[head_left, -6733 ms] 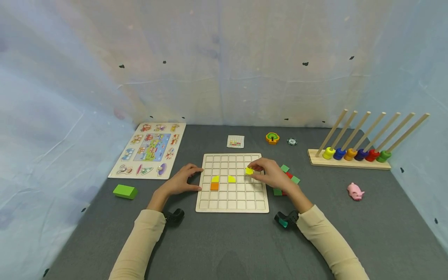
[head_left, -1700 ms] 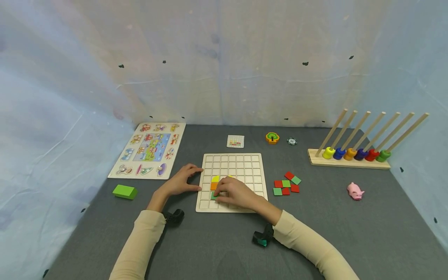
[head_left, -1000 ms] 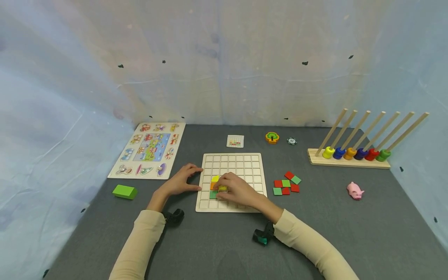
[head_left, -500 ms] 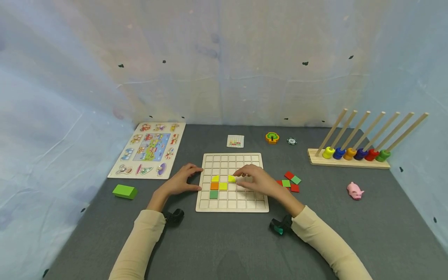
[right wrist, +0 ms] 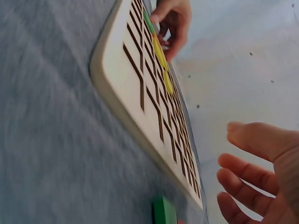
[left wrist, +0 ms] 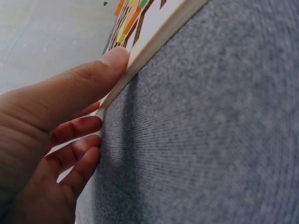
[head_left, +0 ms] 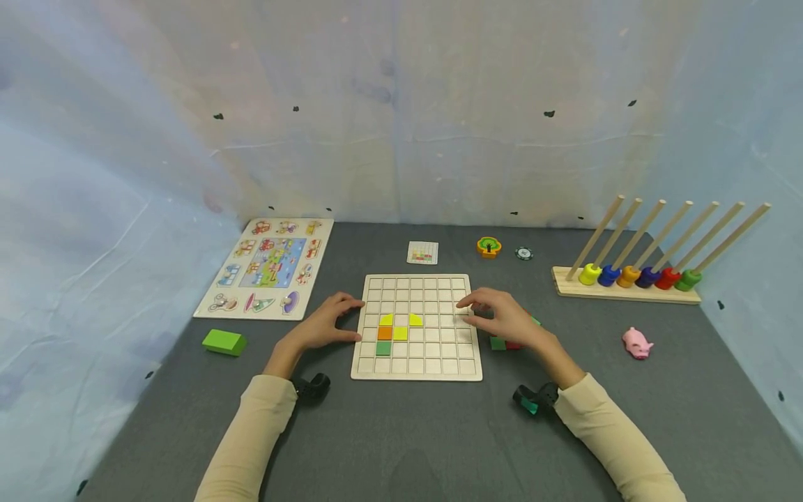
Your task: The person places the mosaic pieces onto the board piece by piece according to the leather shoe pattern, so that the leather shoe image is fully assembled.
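Note:
A wooden grid board [head_left: 433,366] lies on the table. Five coloured pieces sit in its cells: a yellow cut-corner tile [head_left: 386,320], an orange square tile [head_left: 385,333], a yellow square tile [head_left: 400,333], a green square tile [head_left: 383,348] and another yellow cut-corner tile [head_left: 416,320]. My left hand [head_left: 325,324] rests thumb and fingertips against the board's left edge; the left wrist view shows the thumb [left wrist: 114,58] on that edge. Over the right edge hovers my right hand [head_left: 502,317], fingers loosely bent, holding nothing. It partly hides loose green tiles [head_left: 498,344] and red tiles [head_left: 513,345].
Behind the board lies a pattern card [head_left: 422,253], with a tree piece [head_left: 488,247] and a poker chip [head_left: 523,254] farther right. A picture puzzle [head_left: 314,279] and a green block [head_left: 224,342] are left; a peg stand [head_left: 627,292] and toy pig [head_left: 637,344] right.
The green square and then the yellow square tile were set into cells by my right hand. It then touched the right yellow tile and has moved rightward, off it. My left hand has stayed put.

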Tool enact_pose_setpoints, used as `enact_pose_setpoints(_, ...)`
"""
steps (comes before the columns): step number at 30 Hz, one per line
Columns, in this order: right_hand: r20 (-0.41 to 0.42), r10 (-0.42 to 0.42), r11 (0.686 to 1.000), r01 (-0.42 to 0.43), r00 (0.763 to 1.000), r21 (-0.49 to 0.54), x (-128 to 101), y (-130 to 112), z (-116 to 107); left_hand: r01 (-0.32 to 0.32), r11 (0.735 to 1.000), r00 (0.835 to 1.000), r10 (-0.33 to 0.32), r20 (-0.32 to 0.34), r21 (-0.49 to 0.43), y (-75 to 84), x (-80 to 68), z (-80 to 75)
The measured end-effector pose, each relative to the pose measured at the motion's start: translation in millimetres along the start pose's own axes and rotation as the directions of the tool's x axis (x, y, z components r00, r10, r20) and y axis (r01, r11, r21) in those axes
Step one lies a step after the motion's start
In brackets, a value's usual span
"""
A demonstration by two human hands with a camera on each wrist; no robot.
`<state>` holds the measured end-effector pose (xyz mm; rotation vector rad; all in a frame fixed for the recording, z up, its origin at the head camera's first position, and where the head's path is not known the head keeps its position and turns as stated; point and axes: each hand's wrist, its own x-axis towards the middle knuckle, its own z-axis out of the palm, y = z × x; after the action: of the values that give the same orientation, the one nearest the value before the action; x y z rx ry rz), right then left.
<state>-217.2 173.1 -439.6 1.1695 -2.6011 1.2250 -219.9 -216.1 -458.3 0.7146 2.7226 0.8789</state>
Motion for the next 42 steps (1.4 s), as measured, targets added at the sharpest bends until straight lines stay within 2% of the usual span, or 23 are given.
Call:
enact_pose_setpoints(6, 0.047, 0.084, 0.995, -0.081, 0.995, -0.053, -15, 11, -16, -0.003, 1.000, 1.000, 0.003, -0.002, 0.009, 0.1, 0.4, -0.4)
enact_pose_setpoints(11, 0.126, 0.165, 0.983, -0.153, 0.978, -0.096, -27, 16, -27, -0.009, 1.000, 1.000, 0.009, -0.003, 0.012, -0.2, 0.6, -0.6)
enact_pose_setpoints(17, 0.171, 0.179, 0.978, -0.156, 0.969, -0.141, -33, 20, -34, -0.012, 1.000, 1.000, 0.012, -0.005, 0.017, -0.9, 0.4, -1.1)
enact_pose_setpoints(26, 0.253, 0.213, 0.970, -0.172, 0.944, -0.172, -36, 22, -33, -0.009, 1.000, 1.000, 0.009, 0.000, 0.001, 0.2, -0.3, -1.3)
enact_pose_setpoints(31, 0.228, 0.195, 0.971, -0.154, 0.954, -0.185, -37, 21, -31, -0.006, 1.000, 1.000, 0.006, 0.002, 0.009, -0.1, -0.3, -0.4)
enact_pose_setpoints(37, 0.152, 0.196, 0.960, -0.159, 0.969, -0.229, -35, 21, -27, -0.014, 1.000, 1.000, 0.015, -0.006, 0.008, 1.2, -0.5, -0.5)
enact_pose_setpoints(42, 0.099, 0.185, 0.961, -0.158, 0.978, -0.229, -34, 22, -25, -0.019, 1.000, 1.000, 0.019, -0.010, 0.006, 2.3, -0.5, -1.0)
